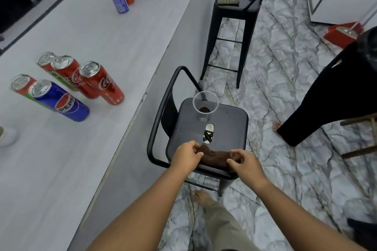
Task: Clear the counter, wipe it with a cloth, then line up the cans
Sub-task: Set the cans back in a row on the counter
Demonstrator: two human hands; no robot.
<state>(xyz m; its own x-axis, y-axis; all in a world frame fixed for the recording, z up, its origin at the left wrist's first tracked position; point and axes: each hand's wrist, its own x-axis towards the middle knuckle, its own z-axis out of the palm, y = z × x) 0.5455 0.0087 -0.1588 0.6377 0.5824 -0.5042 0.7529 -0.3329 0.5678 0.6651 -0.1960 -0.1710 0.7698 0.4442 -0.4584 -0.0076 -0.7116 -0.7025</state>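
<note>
A: Head view, item one?
B: Crumpled brown cloth (216,156), lying on the dark metal stool (230,128) seat; left hand (186,156) and right hand (244,164) are pinching its two ends.
A: Item two?
B: Red and blue drink cans (102,83), standing on the pale grey counter (91,36).

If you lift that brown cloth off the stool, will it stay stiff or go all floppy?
Probably floppy: the cloth lies bunched and wrinkled between the left hand and right hand, so its middle should sag. It seems light, since the hands only pinch it. Being soft fabric, it likely won't roll off the stool.
</note>
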